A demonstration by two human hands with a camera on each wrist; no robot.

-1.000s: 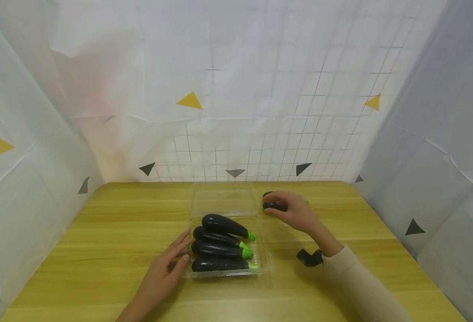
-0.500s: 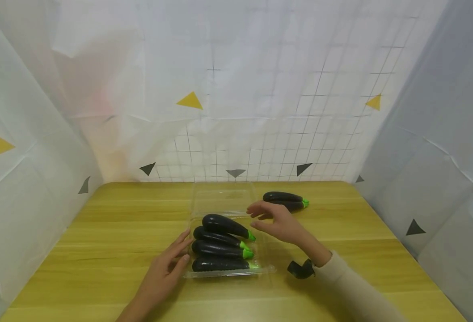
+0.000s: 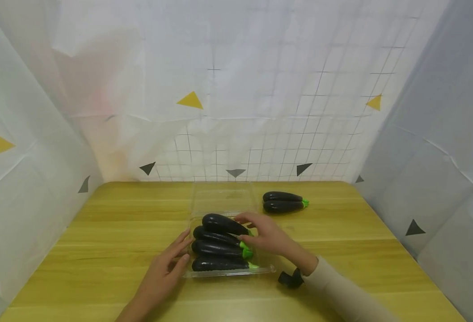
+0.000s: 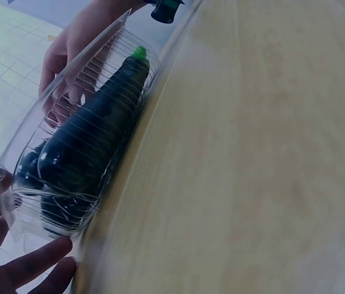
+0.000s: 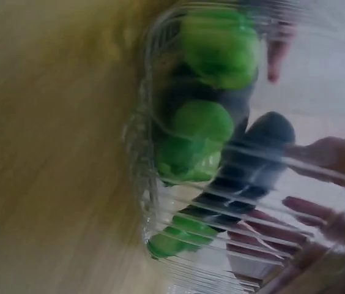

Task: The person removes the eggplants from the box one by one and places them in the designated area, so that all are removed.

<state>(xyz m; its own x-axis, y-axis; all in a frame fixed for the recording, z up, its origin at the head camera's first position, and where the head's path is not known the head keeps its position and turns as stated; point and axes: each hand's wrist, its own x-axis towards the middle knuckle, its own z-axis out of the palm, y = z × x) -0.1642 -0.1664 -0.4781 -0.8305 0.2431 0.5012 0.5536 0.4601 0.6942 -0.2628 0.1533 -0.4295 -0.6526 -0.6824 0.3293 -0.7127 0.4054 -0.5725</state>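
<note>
reaching into the clear tray [image 3: 266,268], the right hand [image 3: 266,237] is laid over the stem end of the eggplant [image 3: 223,223] farthest from the person, its fingers curled at the top of it; whether a firm grip is already closed round it cannot be told, since the wrist view is blurred and only fingertips [image 5: 307,208] are seen through the ribbed plastic. the left hand [image 3: 168,270] is kept flat and relaxed, its fingers straight against the tray's end opposite the right-hand grip, so the tray is steadied on the counter [image 3: 99,232].

four eggplants are seen lying side by side in the tray, green caps [image 3: 247,254] all toward the right-hand grip; the touched one is stacked slightly atop its neighbour. two more eggplants [image 3: 282,202] are lying together on the counter, beyond the right hand and well apart from the tray.

for the step to be done well, the eggplant should probably be pinched just behind its green cap, where it is narrow, and lifted straight up so that the neighbours below the grip are not rolled. the glossy skin is judged slippery, so the thumb should be set opposite the fingers. the light tray is likely to slide or tip, so the left hand's pressure should be held while the lift is made.
</note>
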